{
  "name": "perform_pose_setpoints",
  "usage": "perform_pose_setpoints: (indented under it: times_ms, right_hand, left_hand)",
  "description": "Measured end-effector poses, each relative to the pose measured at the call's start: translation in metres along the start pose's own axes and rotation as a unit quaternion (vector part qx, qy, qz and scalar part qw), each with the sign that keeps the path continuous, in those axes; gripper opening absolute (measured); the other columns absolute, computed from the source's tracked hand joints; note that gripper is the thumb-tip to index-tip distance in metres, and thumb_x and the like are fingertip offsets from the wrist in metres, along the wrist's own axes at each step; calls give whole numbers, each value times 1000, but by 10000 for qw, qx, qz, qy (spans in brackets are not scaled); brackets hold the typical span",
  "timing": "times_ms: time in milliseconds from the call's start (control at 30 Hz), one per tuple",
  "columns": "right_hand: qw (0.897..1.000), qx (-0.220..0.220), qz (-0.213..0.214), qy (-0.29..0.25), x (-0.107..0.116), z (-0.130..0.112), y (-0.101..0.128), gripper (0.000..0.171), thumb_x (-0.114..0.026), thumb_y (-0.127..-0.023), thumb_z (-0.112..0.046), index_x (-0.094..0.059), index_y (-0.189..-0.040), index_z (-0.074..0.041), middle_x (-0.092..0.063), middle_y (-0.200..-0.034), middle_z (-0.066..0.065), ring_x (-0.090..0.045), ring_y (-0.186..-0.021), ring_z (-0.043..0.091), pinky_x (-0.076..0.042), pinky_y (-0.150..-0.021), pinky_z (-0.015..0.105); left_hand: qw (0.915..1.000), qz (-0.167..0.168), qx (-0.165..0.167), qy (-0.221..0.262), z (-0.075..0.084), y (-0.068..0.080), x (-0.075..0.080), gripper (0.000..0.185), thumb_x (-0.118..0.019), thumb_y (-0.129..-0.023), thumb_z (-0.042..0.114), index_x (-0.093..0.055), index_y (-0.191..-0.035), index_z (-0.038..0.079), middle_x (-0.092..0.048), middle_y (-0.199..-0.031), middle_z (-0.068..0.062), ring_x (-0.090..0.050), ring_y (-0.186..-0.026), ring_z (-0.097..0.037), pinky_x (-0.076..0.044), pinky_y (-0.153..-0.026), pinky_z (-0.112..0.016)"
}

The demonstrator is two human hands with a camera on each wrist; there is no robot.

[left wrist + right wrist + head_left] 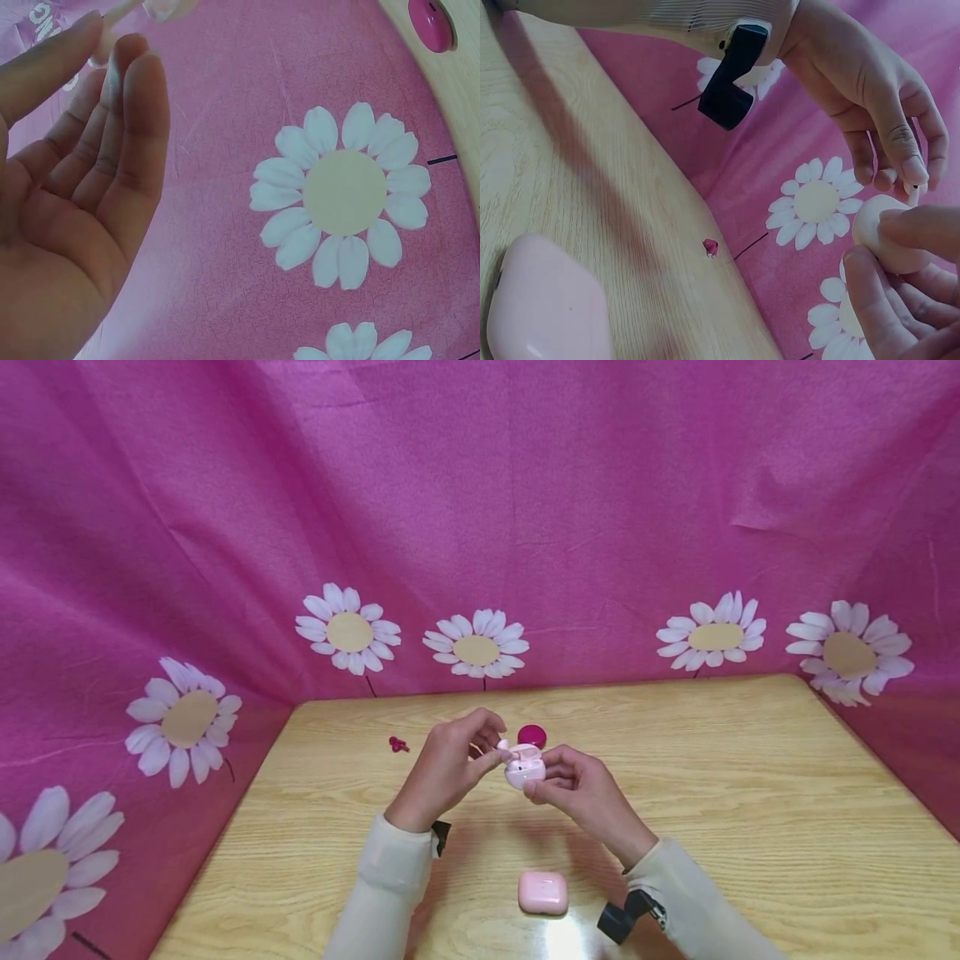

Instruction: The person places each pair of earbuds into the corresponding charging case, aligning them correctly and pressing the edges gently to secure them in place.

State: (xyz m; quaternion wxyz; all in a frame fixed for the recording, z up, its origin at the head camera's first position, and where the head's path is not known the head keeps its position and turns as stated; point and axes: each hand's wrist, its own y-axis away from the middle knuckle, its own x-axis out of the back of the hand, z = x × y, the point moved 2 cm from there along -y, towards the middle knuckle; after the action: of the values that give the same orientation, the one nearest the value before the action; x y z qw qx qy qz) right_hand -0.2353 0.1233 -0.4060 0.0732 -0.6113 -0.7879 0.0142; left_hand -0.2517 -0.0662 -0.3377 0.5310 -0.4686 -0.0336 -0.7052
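My left hand [450,768] pinches a small pale earbud [503,745] between thumb and fingertips, just above a white earbud case [527,773]. The case's lid is up, and another earbud shows inside it. My right hand [588,789] grips this case from the right side, thumb at the front. In the right wrist view the case [885,236] is seen from its rounded outside, with the left thumb and earbud at its far edge. The left wrist view catches only part of the earbud and case at its top edge.
A pink earbud case [543,892] lies closed near the front of the wooden table [750,810]. Behind the hands is a round magenta case [532,736]. Magenta earbuds [398,744] lie at the back left. A pink flowered cloth [585,527] hangs around the table.
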Motion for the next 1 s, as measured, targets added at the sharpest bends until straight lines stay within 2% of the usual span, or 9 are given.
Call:
perform_pose_setpoints:
  times_ms: [233, 367, 500, 600, 833, 1000]
  right_hand:
    - [9999, 52, 16, 118, -1, -1, 0, 33, -75, -84, -11, -60, -110, 3, -69, -101, 15, -69, -87, 21, -56, -76, 29]
    - [9998, 49, 41, 206, -2, -2, 1, 33, -75, -84, -11, -60, -110, 2, -69, -101, 15, -69, -87, 22, -56, -76, 29]
    - [9994, -49, 91, 328, -2, -1, 1, 33, -76, -84, -14, -61, -110, -1, -69, -101, 12, -68, -86, 21, -56, -76, 29]
    - [9991, -127, 124, 385, -2, 0, 1, 33, -77, -83, -16, -62, -110, -4, -68, -101, 10, -68, -86, 20, -56, -76, 28]
    - [9989, -164, 111, 421, -1, 0, 1, 32, -77, -83, -18, -62, -109, -6, -67, -102, 10, -67, -87, 21, -56, -76, 30]
    - [9988, -106, 79, 470, -2, 0, 2, 31, -76, -83, -16, -62, -108, -5, -67, -102, 11, -67, -86, 21, -56, -76, 29]
  left_hand:
    - [10000, -17, 56, -51, 2, 1, -1, 20, -78, -81, 13, -63, -94, 13, -68, -84, 6, -61, -73, -4, -52, -64, -19]
    - [9999, -5, -103, -92, 3, 1, -2, 19, -79, -80, 13, -64, -93, 13, -68, -83, 7, -60, -73, -4, -52, -61, -21]
    - [9994, 12, -323, -89, 4, 0, -6, 17, -78, -81, 12, -65, -92, 13, -67, -81, 7, -60, -72, -5, -53, -59, -28]
    - [9994, -36, -348, -76, 4, 0, -8, 16, -78, -81, 13, -66, -92, 13, -66, -81, 8, -59, -73, -4, -54, -59, -30]
    - [9995, -137, -219, -187, 5, 1, -10, 15, -77, -82, 14, -67, -93, 15, -65, -81, 11, -58, -72, -2, -50, -58, -21]
    - [9993, -192, -250, -207, 5, 1, -11, 14, -77, -83, 14, -68, -93, 16, -64, -81, 11, -58, -72, -2, -49, -59, -21]
